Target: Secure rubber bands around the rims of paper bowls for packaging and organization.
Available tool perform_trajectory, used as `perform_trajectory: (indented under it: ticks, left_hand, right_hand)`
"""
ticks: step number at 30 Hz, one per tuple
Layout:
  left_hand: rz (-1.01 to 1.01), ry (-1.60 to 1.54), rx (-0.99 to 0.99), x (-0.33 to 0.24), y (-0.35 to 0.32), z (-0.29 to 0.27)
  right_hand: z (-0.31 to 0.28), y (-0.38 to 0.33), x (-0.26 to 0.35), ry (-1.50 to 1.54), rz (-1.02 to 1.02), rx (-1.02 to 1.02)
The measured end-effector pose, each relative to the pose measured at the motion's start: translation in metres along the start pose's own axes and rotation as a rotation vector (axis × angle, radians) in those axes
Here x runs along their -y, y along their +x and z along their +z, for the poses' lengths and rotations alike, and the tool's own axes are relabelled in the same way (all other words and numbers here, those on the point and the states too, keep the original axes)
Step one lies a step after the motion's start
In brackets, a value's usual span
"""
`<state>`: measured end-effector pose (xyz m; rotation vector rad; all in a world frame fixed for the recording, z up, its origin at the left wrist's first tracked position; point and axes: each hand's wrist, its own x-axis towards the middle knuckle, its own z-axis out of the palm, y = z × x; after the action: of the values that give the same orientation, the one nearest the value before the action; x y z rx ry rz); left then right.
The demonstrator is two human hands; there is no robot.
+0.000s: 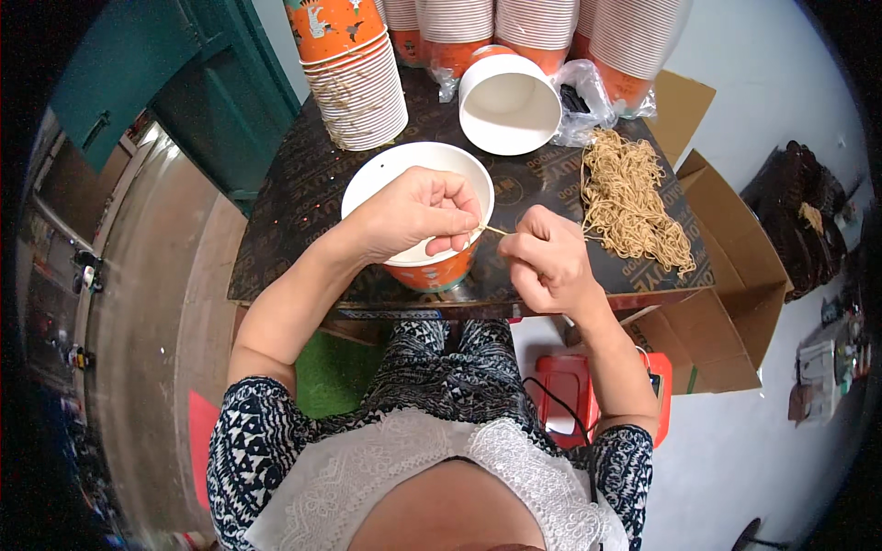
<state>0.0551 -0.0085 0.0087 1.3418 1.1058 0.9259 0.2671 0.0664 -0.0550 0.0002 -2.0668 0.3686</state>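
A white paper bucket [363,184] with an orange outer wall stands upright at the table's near edge. Over its mouth, my left hand [418,216] pinches a thin tan cord [494,230] at the right side of the rim. Just beyond the bucket on the right, my right hand [549,257] is closed on the same cord, and a short stretch runs taut between the two hands. Whether the cord passes through the bucket wall is hidden by my left fingers. Right of my right hand lies a loose heap of tan cords [634,202].
The dark printed table [303,239] carries a tall bucket stack [358,101] at the back left. Beside it a white bucket [510,106] lies on its side. More stacks in plastic [634,46] stand behind. An open cardboard box [735,266] is at the right.
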Motion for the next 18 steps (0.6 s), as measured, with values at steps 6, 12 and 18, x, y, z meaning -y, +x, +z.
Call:
perform_trajectory:
  ticks: [6, 12, 18]
  left_hand:
    - [0.002, 0.033, -0.008, 0.0, 0.0, 0.0]
    - [-0.003, 0.045, 0.008, -0.002, 0.002, 0.002]
    - [0.027, 0.038, -0.047, 0.001, 0.002, 0.003]
  right_hand:
    - [0.01, 0.005, 0.005, -0.056, 0.177, -0.096]
    - [0.027, 0.002, 0.007, 0.049, 0.217, -0.136]
    - [0.029, 0.001, 0.016, -0.004, 0.178, -0.186]
